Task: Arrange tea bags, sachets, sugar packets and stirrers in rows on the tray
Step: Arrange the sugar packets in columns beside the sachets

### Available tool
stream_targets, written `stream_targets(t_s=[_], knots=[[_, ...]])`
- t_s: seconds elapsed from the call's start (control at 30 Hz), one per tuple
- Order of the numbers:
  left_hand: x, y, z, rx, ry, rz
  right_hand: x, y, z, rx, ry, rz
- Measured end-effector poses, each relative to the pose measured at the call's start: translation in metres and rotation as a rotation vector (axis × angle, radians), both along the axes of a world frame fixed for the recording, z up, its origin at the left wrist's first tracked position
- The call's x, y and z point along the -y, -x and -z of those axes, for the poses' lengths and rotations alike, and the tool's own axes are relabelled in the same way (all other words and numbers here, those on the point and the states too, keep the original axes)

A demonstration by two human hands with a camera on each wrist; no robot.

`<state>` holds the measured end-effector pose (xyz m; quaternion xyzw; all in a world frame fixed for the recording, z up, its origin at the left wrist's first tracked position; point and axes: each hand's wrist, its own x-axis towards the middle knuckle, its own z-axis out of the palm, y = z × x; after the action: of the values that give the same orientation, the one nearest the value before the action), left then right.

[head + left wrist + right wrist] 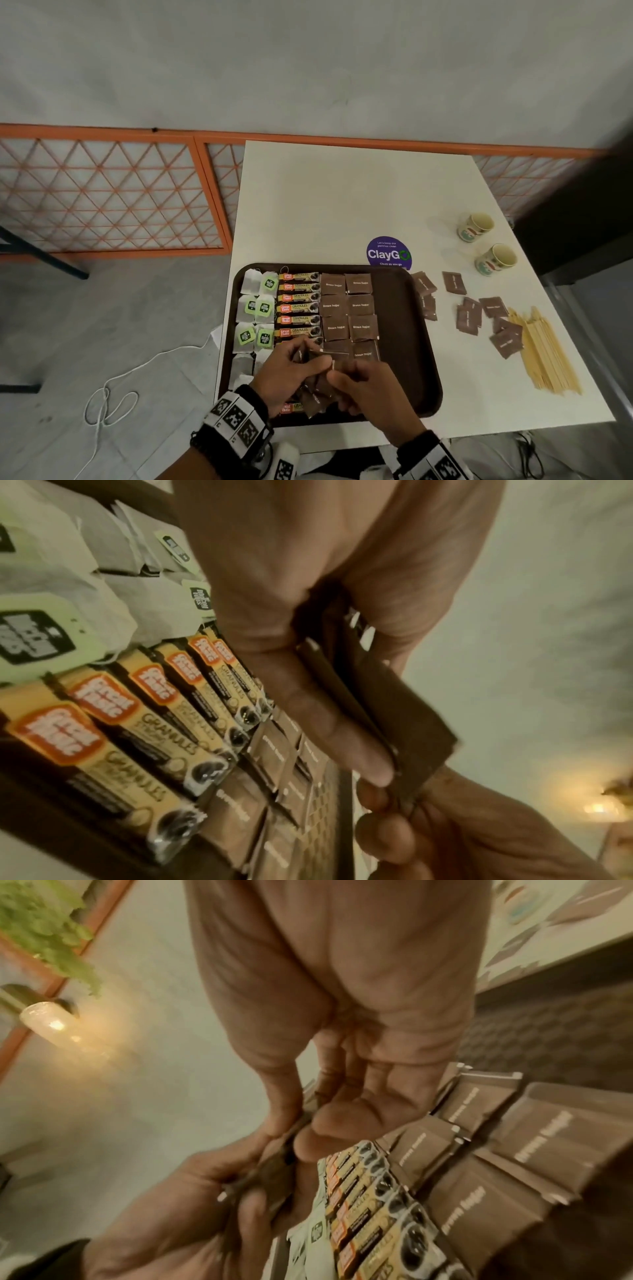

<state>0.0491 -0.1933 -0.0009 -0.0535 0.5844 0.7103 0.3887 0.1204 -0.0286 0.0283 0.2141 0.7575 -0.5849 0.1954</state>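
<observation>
Head view: left hand (294,368) grips a stack of brown sugar packets (387,704) above the tray (407,329); right hand (363,390) pinches the stack's end. Wooden stirrers (544,353) lie on the tabletop (342,195).

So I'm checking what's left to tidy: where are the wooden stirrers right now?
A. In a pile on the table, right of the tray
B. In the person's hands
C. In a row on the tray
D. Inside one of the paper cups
A: the wooden stirrers lie heaped on the white table, right of the tray and beside loose brown sugar packets.
</observation>
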Motion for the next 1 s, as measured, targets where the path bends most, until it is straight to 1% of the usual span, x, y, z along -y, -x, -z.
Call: stream_targets(t_s=[0.07,0.13,0.2,0.23,0.3,0.4,0.47,0.53,0.6,0.67,0.7,0.8,0.87,1.0], knots=[[0.003,-0.005,0.006,-0.051,0.056,0.125,-0.007,-0.009,0.006,0.02,-0.005,0.029],[0.008,-0.011,0.011,-0.075,0.105,0.3,-0.015,-0.017,0.011,0.062,0.004,-0.044],[0.013,-0.017,0.015,-0.033,0.096,0.429,-0.019,-0.024,0.014,0.113,0.019,-0.148],[0.014,-0.019,0.017,-0.002,0.088,0.455,-0.021,-0.025,0.015,0.124,0.023,-0.157],[0.012,-0.021,0.019,0.016,0.088,0.407,-0.025,-0.024,0.019,0.111,0.054,-0.073],[0.005,-0.019,0.022,0.083,0.069,0.244,-0.028,-0.023,0.023,0.121,0.18,0.086],[-0.001,-0.019,0.021,0.1,0.043,0.206,-0.027,-0.022,0.025,0.109,0.213,0.151],[-0.005,-0.02,0.02,0.068,0.05,0.214,-0.031,-0.017,0.029,0.076,0.191,0.253],[-0.005,-0.021,0.021,0.03,0.09,0.228,-0.048,-0.008,0.036,0.043,0.088,0.327],[-0.003,-0.022,0.019,0.059,0.084,0.2,-0.07,0.001,0.043,0.058,-0.049,0.286],[0.0,-0.022,0.018,0.078,0.069,0.175,-0.08,0.005,0.048,0.077,-0.085,0.244],[0.008,-0.018,0.011,0.17,0.049,0.09,-0.097,0.017,0.062,0.114,-0.126,0.159],[0.013,-0.014,0.008,0.221,0.046,0.038,-0.102,0.022,0.071,0.113,-0.201,0.116],[0.02,-0.007,0.004,0.239,0.006,-0.01,-0.099,0.031,0.078,0.082,-0.344,0.141]])
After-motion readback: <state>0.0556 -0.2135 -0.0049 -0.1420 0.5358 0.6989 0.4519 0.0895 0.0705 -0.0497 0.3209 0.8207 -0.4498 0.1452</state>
